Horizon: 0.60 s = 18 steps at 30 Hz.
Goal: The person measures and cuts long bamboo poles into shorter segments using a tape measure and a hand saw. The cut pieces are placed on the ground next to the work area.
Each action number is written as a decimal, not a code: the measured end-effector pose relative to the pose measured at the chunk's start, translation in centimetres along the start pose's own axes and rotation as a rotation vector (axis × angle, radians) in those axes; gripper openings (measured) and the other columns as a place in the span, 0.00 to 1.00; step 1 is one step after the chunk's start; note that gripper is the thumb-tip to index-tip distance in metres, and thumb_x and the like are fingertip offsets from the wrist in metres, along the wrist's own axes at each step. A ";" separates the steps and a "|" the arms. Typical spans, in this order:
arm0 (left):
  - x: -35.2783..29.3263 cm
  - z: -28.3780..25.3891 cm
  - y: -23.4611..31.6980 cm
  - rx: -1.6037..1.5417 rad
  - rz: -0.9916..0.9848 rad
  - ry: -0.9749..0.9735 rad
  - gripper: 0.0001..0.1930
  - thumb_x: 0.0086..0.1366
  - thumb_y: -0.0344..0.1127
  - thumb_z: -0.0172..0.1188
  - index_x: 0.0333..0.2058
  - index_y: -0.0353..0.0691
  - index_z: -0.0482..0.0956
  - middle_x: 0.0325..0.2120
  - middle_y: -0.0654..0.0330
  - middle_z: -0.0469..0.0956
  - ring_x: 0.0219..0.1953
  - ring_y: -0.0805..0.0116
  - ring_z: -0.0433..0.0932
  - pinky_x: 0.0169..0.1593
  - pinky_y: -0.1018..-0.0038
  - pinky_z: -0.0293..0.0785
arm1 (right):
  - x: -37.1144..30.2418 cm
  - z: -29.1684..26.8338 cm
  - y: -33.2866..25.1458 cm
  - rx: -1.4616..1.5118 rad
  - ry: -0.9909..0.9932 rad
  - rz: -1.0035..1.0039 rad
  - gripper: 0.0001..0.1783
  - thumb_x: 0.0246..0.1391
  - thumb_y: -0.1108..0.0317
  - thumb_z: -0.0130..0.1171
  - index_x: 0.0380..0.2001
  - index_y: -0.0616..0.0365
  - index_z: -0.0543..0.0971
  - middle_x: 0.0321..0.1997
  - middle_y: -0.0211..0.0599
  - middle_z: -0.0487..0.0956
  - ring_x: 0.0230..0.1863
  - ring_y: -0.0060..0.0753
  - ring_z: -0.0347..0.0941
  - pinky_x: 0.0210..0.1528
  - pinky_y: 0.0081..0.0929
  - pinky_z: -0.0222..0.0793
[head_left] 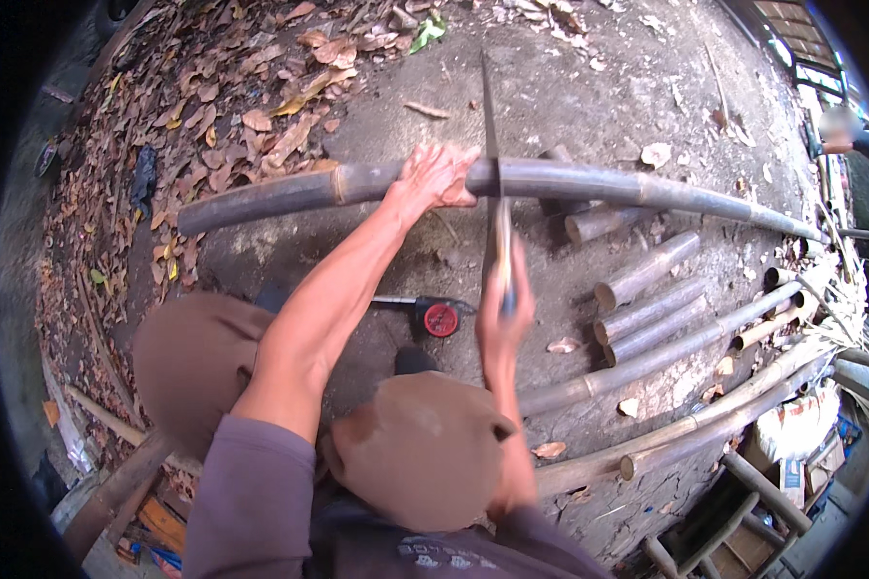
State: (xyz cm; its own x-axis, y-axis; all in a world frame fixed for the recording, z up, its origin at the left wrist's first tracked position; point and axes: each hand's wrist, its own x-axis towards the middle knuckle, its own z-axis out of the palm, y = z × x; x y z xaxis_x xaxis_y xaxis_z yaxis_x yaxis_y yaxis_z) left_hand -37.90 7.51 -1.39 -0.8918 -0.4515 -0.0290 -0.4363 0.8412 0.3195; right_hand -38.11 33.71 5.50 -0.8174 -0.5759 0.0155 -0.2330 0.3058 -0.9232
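Note:
A long, dark bamboo pole lies crosswise in front of me, its left end near the fallen leaves. My left hand grips the pole from above, just left of the blade. In my right hand, blurred by motion, is the handle of a hand saw. The blade crosses the pole almost at a right angle and points away from me. How deep the cut goes cannot be seen. A red and black tape measure rests on the ground between my arms, its strip partly pulled out.
Several short bamboo pieces lie on the ground to the right. Longer poles stretch behind them. A wooden stool-like frame stands at lower right. Dry leaves cover the far left. Another person is at the far right edge.

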 end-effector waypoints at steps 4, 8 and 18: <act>1.4 -2.0 1.5 -0.023 -0.003 -0.060 0.32 0.44 0.54 0.71 0.46 0.44 0.74 0.31 0.51 0.81 0.34 0.46 0.83 0.35 0.51 0.77 | 4.5 1.1 -1.6 -0.024 0.021 -0.053 0.25 0.65 0.67 0.53 0.63 0.63 0.71 0.51 0.52 0.82 0.37 0.29 0.77 0.41 0.30 0.73; -0.2 -2.3 1.0 0.021 -0.084 -0.161 0.30 0.46 0.53 0.70 0.47 0.46 0.73 0.28 0.51 0.80 0.32 0.51 0.82 0.35 0.51 0.76 | -13.2 -8.9 -0.9 -0.084 -0.160 0.064 0.27 0.61 0.71 0.51 0.63 0.67 0.69 0.56 0.54 0.79 0.39 0.28 0.78 0.44 0.29 0.74; 1.0 -2.2 2.5 -0.075 -0.025 -0.106 0.31 0.43 0.52 0.71 0.43 0.44 0.72 0.33 0.51 0.82 0.34 0.48 0.83 0.32 0.50 0.75 | 4.6 1.4 -1.6 0.038 0.010 0.050 0.24 0.65 0.68 0.52 0.63 0.63 0.71 0.53 0.52 0.81 0.44 0.31 0.78 0.49 0.29 0.72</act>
State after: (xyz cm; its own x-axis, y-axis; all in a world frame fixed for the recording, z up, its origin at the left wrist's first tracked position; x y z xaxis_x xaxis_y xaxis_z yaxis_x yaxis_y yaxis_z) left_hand -39.61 8.54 1.53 -0.8903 -0.4346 -0.1362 -0.4516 0.8037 0.3874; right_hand -40.74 29.49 6.52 -0.8330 -0.5526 -0.0275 -0.1717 0.3054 -0.9366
